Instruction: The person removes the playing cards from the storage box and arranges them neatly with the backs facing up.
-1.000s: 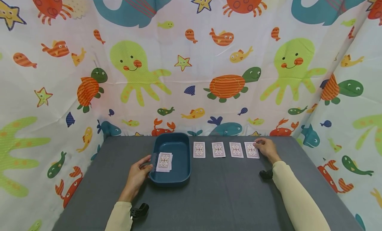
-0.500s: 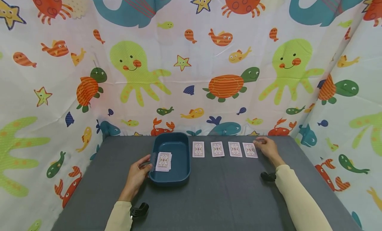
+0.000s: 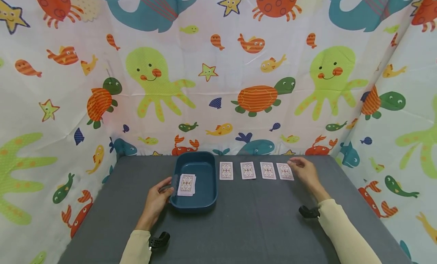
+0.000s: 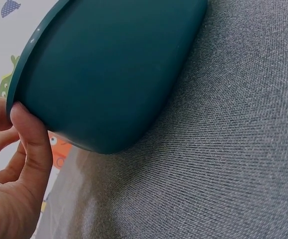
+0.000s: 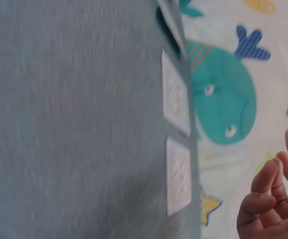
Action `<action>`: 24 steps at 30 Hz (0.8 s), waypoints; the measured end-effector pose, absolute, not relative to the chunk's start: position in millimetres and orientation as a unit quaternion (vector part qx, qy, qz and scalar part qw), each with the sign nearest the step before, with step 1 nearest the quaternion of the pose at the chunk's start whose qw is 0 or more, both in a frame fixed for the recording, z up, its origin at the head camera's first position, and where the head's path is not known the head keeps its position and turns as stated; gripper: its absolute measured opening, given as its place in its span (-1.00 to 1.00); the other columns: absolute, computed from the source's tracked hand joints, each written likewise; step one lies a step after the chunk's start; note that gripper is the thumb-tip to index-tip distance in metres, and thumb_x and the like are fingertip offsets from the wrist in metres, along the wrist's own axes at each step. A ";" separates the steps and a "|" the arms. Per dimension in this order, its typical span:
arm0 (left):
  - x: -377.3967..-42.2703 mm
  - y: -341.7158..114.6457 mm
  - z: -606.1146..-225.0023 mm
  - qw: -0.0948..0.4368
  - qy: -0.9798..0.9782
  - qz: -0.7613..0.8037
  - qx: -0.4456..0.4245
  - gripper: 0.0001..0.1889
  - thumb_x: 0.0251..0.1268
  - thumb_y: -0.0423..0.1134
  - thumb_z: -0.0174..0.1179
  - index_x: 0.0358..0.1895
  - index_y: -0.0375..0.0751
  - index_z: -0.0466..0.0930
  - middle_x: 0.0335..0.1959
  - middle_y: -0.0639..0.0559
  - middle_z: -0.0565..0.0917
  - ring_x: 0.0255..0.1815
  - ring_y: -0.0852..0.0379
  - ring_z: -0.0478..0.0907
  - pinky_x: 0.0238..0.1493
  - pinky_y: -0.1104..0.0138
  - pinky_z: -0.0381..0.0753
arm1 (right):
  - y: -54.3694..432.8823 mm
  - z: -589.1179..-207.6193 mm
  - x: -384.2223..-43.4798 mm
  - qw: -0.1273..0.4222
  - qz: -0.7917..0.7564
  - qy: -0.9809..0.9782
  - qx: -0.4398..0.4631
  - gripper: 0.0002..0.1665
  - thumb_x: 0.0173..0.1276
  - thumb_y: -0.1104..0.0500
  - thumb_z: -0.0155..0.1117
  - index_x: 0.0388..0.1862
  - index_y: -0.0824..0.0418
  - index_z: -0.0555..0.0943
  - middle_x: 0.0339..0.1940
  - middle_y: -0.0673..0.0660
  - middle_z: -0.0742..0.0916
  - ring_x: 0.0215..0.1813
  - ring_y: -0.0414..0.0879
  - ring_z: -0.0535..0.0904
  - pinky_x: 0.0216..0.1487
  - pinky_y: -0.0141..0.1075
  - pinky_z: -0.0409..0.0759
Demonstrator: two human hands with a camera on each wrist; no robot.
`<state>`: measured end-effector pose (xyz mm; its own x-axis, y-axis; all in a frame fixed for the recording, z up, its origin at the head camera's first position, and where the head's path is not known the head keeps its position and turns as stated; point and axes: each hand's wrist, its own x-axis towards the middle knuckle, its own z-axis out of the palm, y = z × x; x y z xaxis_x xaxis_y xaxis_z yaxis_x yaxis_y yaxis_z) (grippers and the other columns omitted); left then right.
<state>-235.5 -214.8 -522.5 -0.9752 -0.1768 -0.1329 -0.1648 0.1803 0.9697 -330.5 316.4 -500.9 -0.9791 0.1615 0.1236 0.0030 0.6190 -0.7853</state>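
The left hand [image 3: 157, 201] pinches the rim of the blue tray [image 3: 206, 176], with a card stack [image 3: 186, 185] just inside that grip, while the loosely bent, seemingly empty right hand [image 3: 305, 175] is just beside the end card [image 3: 285, 172]. Cards seem to be getting set in a row, so the next move likely calls for lifting clear without nudging that one. The patterned backs show no readable writing or brand.

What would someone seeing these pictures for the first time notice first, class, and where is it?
Probably the bright sea-creature curtain, filling the space behind the grey table. Next, four patterned cards lie in a row near the table's far edge, with the right hand at its right end. Left of the row, the left hand pinches the dark blue tray by its rim.
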 end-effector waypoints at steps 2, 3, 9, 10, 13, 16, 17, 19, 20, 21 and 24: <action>-235.5 -214.9 -522.7 0.005 -0.770 -0.629 0.111 -0.50 0.41 -0.32 0.11 0.39 -0.08 0.39 0.35 -0.17 0.42 -0.01 0.05 0.51 -0.29 0.32 0.55 | 309.9 -497.3 -324.9 0.099 0.441 -0.891 -0.032 -0.51 0.42 -0.09 0.22 0.09 0.25 0.60 -0.10 0.28 0.69 -0.19 -0.05 0.60 -0.27 -0.39 0.54; -235.5 -214.9 -522.9 0.005 -0.771 -0.628 0.110 -0.50 0.41 -0.32 0.11 0.40 -0.08 0.39 0.36 -0.17 0.42 -0.01 0.05 0.51 -0.28 0.32 0.55 | 306.8 -495.9 -322.4 0.101 0.442 -0.891 -0.026 -0.51 0.42 -0.09 0.22 0.09 0.26 0.60 -0.11 0.27 0.70 -0.19 -0.04 0.61 -0.27 -0.39 0.55; -235.2 -214.9 -522.8 0.006 -0.773 -0.625 0.110 -0.50 0.41 -0.31 0.11 0.40 -0.08 0.39 0.36 -0.16 0.42 0.02 0.02 0.50 -0.29 0.33 0.55 | 285.9 -488.2 -308.3 0.102 0.455 -0.885 -0.013 -0.54 0.42 -0.08 0.22 0.08 0.23 0.61 -0.14 0.21 0.68 -0.25 -0.14 0.54 -0.30 -0.39 0.53; -235.3 -214.9 -522.8 0.007 -0.773 -0.625 0.110 -0.50 0.41 -0.31 0.11 0.40 -0.08 0.39 0.36 -0.15 0.42 0.01 0.02 0.50 -0.29 0.33 0.55 | 281.9 -486.7 -305.9 0.102 0.460 -0.882 -0.010 -0.55 0.42 -0.07 0.23 0.08 0.23 0.61 -0.15 0.22 0.68 -0.27 -0.16 0.53 -0.31 -0.39 0.52; -235.6 -215.0 -523.0 0.006 -0.775 -0.623 0.111 -0.51 0.41 -0.31 0.11 0.39 -0.07 0.40 0.36 -0.15 0.43 0.02 0.02 0.50 -0.28 0.32 0.54 | 269.3 -482.5 -299.5 0.103 0.477 -0.873 0.003 -0.57 0.41 -0.03 0.25 0.07 0.25 0.61 -0.16 0.23 0.67 -0.31 -0.20 0.54 -0.33 -0.41 0.52; -236.4 -214.8 -523.0 0.005 -0.776 -0.621 0.113 -0.51 0.42 -0.30 0.11 0.39 -0.04 0.40 0.36 -0.13 0.43 0.03 0.01 0.50 -0.25 0.32 0.55 | 255.8 -478.5 -293.6 0.101 0.494 -0.863 0.021 -0.61 0.41 0.01 0.26 0.05 0.26 0.61 -0.18 0.23 0.65 -0.32 -0.17 0.56 -0.34 -0.41 0.52; -236.4 -214.8 -522.9 0.004 -0.777 -0.620 0.112 -0.51 0.42 -0.29 0.11 0.40 -0.04 0.39 0.37 -0.13 0.42 0.04 0.00 0.50 -0.24 0.32 0.55 | 251.2 -477.3 -291.8 0.099 0.500 -0.860 0.028 -0.61 0.41 0.03 0.26 0.04 0.28 0.61 -0.18 0.23 0.65 -0.31 -0.15 0.57 -0.34 -0.41 0.52; -236.2 -214.9 -522.8 0.002 -0.778 -0.619 0.110 -0.50 0.43 -0.29 0.10 0.41 -0.04 0.38 0.37 -0.13 0.41 0.05 -0.01 0.49 -0.23 0.32 0.55 | 242.3 -475.4 -289.0 0.098 0.508 -0.855 0.045 -0.65 0.40 0.07 0.27 0.02 0.30 0.61 -0.21 0.24 0.65 -0.33 -0.12 0.57 -0.36 -0.40 0.51; -236.2 -214.9 -522.8 0.002 -0.778 -0.619 0.110 -0.50 0.43 -0.29 0.10 0.41 -0.04 0.38 0.37 -0.13 0.41 0.06 -0.01 0.49 -0.23 0.32 0.55 | 238.0 -474.5 -287.4 0.097 0.509 -0.854 0.053 -0.67 0.40 0.09 0.27 0.01 0.29 0.61 -0.23 0.24 0.64 -0.35 -0.12 0.56 -0.37 -0.40 0.50; -236.3 -214.9 -523.0 0.001 -0.777 -0.620 0.110 -0.50 0.43 -0.29 0.10 0.41 -0.04 0.38 0.37 -0.13 0.41 0.06 -0.02 0.49 -0.24 0.32 0.55 | 233.9 -473.8 -286.1 0.096 0.510 -0.852 0.061 -0.68 0.40 0.10 0.28 0.00 0.29 0.62 -0.25 0.23 0.64 -0.37 -0.12 0.55 -0.39 -0.41 0.49; -236.5 -215.0 -523.6 0.001 -0.775 -0.622 0.111 -0.50 0.43 -0.29 0.10 0.41 -0.04 0.38 0.36 -0.12 0.42 0.06 -0.02 0.49 -0.25 0.33 0.55 | 221.8 -472.1 -282.0 0.095 0.519 -0.844 0.091 -0.70 0.39 0.13 0.28 -0.01 0.30 0.62 -0.28 0.26 0.65 -0.40 -0.14 0.54 -0.39 -0.41 0.50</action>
